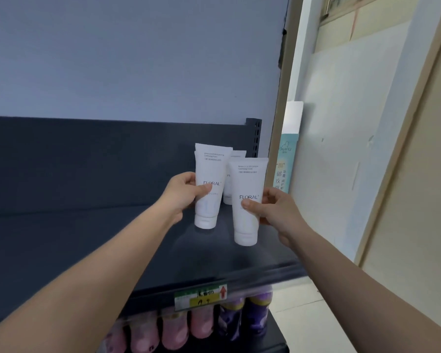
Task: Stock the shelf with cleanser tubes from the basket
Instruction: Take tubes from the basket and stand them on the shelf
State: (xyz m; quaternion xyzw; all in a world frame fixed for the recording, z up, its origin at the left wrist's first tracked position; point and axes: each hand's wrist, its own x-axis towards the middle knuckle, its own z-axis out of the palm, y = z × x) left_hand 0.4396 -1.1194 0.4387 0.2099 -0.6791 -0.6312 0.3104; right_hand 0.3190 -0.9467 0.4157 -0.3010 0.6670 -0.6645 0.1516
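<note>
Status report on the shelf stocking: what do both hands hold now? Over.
Left hand grips left FLORAL tube, right hand grips right FLORAL tube. Both upright, caps down, at dark shelf. Back tubes stand behind; nothing blocks.

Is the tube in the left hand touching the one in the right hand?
Apart. The head view shows a gap between the left tube and the right tube; a third tube shows through it.

My left tube (210,171) and right tube (250,179) hide most of a rear tube (238,154). Their small print is unreadable. Below, bottles (201,324) blur behind the price rail (252,284), cut off by the frame.
</note>
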